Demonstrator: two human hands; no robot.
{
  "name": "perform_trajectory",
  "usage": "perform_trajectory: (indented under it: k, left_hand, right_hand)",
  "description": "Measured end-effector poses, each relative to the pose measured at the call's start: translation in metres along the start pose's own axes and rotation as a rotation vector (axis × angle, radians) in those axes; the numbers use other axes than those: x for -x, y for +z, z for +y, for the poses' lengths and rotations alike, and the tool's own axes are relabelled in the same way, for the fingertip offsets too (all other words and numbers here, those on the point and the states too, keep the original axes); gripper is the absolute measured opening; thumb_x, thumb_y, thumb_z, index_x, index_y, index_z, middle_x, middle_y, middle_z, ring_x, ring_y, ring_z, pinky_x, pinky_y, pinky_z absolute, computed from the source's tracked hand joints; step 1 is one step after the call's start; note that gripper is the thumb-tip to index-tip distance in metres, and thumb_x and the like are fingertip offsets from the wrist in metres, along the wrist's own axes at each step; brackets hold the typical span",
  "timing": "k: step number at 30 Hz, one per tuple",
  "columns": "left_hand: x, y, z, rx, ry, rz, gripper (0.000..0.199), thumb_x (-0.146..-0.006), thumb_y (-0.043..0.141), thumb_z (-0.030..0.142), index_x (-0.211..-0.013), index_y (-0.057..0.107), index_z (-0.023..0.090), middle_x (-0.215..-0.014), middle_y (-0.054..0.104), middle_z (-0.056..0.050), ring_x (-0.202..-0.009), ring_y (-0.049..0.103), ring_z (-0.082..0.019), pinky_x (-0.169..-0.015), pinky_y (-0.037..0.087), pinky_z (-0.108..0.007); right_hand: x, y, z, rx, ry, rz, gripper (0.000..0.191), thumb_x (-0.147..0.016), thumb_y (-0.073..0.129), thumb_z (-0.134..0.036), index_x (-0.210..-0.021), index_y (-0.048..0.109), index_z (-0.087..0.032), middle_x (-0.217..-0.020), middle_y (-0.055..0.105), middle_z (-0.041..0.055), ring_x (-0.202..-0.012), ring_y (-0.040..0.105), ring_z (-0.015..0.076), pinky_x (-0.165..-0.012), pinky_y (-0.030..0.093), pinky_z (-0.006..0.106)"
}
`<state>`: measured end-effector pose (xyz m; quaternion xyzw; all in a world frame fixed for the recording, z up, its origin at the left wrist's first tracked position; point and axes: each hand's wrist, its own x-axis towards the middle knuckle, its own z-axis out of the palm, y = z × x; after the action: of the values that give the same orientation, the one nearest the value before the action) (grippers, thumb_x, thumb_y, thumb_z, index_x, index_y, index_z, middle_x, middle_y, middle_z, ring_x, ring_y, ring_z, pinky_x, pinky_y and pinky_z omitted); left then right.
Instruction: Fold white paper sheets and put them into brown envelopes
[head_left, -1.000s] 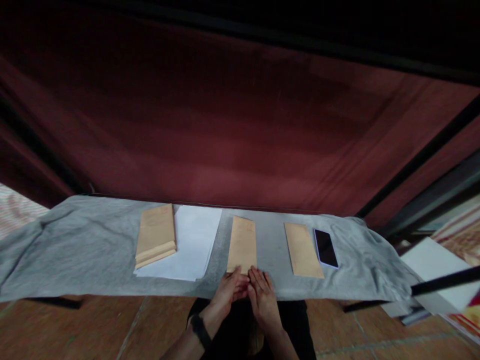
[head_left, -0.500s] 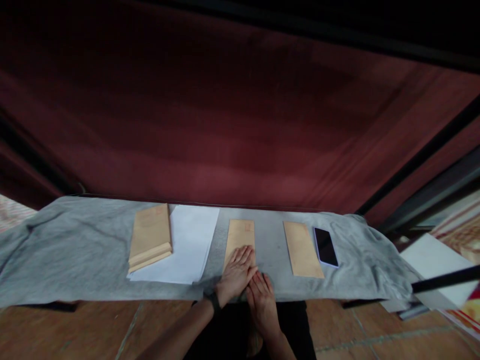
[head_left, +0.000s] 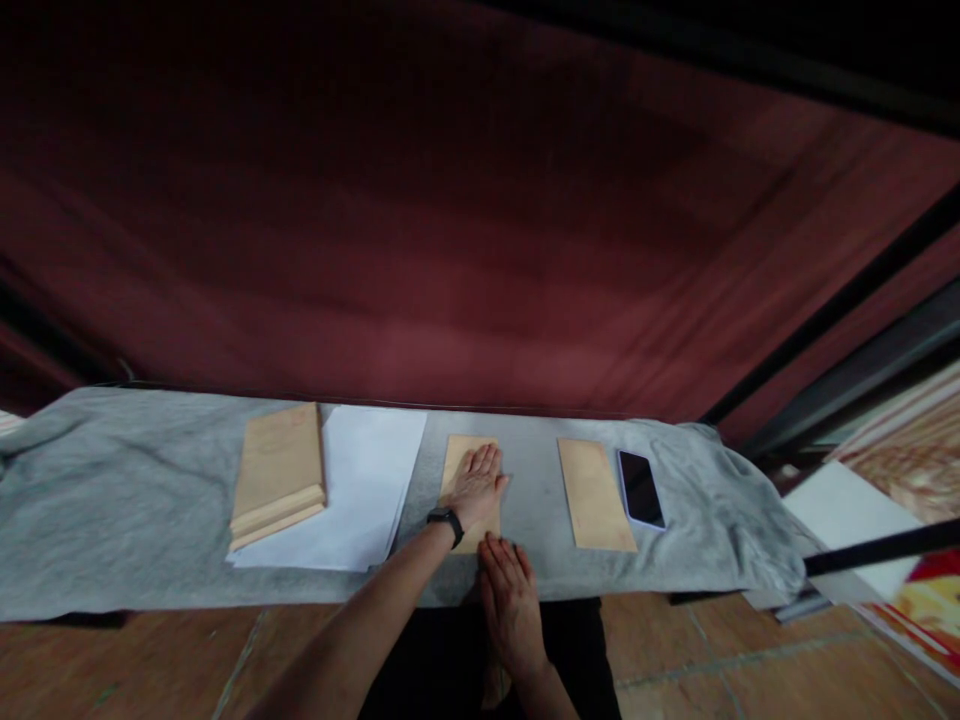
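Observation:
A brown paper envelope [head_left: 459, 452] lies flat on the grey cloth in front of me, its middle covered by my left hand [head_left: 478, 487]. That hand is laid flat on the paper with the fingers stretched out; a dark watch [head_left: 448, 523] is on its wrist. My right hand [head_left: 511, 600] rests palm down at the near edge of the cloth, fingers extended, with the fingertips at the envelope's lower right corner. To the right lies a second brown envelope [head_left: 596, 495], touched by neither hand.
On the left, a stack of brown envelopes [head_left: 279, 455] sits partly over white paper sheets [head_left: 375, 480]. A phone [head_left: 641, 490] lies right of the second envelope. Grey cloth [head_left: 142, 500] covers the bench, and a dark red panel [head_left: 465, 280] rises behind it.
My left hand has slid away from me, up the envelope toward its far end. My right hand stays near the front edge, now apart from the left. The view has shifted slightly.

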<state>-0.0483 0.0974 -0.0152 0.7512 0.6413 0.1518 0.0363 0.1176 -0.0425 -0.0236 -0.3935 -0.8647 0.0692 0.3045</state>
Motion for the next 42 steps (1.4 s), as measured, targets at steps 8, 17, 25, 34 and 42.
perform_trajectory:
  k: [8, 17, 25, 34, 42]
  left_hand:
    - [0.044, -0.015, 0.003, 0.005, 0.086, -0.078, 0.057, -0.103, 0.027, 0.041, -0.152, 0.037, 0.014, -0.160, 0.036, -0.011, -0.150, 0.026, -0.022, -0.123, 0.017, -0.045]
    - [0.100, -0.033, 0.018, 0.024, 0.158, -0.090, 0.058, -0.104, 0.026, 0.046, -0.154, 0.033, 0.017, -0.159, 0.037, -0.009, -0.149, 0.028, -0.019, -0.123, 0.016, -0.043]
    - [0.153, -0.052, 0.014, -0.044, 0.286, -0.041, 0.067, -0.100, 0.038, 0.057, -0.156, 0.028, 0.021, -0.163, 0.028, -0.011, -0.151, 0.023, -0.023, -0.124, 0.018, -0.043]
    - [0.172, -0.064, 0.006, -0.035, 0.287, -0.079, 0.070, -0.096, 0.051, 0.056, -0.155, 0.030, 0.025, -0.165, 0.023, -0.010, -0.152, 0.020, -0.026, -0.124, 0.019, -0.046]
    - [0.174, -0.064, 0.006, -0.012, 0.294, -0.114, 0.072, -0.099, 0.043, 0.057, -0.155, 0.027, 0.014, -0.163, 0.027, -0.015, -0.152, 0.019, -0.025, -0.125, 0.015, -0.043]
  right_hand:
    - [-0.002, -0.004, -0.003, 0.006, 0.018, 0.005, 0.049, -0.100, 0.043, -0.017, -0.148, 0.046, -0.025, -0.144, 0.058, 0.0061, -0.135, 0.053, 0.0218, -0.115, 0.041, 0.048]
    - [0.005, 0.007, -0.002, 0.089, -0.020, 0.032, 0.041, -0.098, 0.040, -0.014, -0.134, 0.061, -0.016, -0.133, 0.066, 0.0106, -0.136, 0.050, 0.0237, -0.118, 0.034, 0.048]
    - [0.009, 0.000, -0.001, 0.151, -0.044, 0.003, 0.046, -0.102, 0.037, -0.017, -0.146, 0.046, -0.010, -0.147, 0.054, 0.0134, -0.141, 0.042, 0.0240, -0.119, 0.031, 0.048]
    - [0.008, -0.005, 0.002, 0.039, 0.026, -0.015, 0.046, -0.105, 0.030, -0.025, -0.146, 0.047, -0.013, -0.148, 0.052, 0.0136, -0.141, 0.043, 0.0245, -0.116, 0.033, 0.051]
    - [0.003, 0.003, -0.019, 0.028, -0.020, -0.092, 0.048, -0.106, 0.028, -0.027, -0.147, 0.045, -0.009, -0.147, 0.053, 0.0156, -0.141, 0.044, 0.0233, -0.117, 0.032, 0.047]
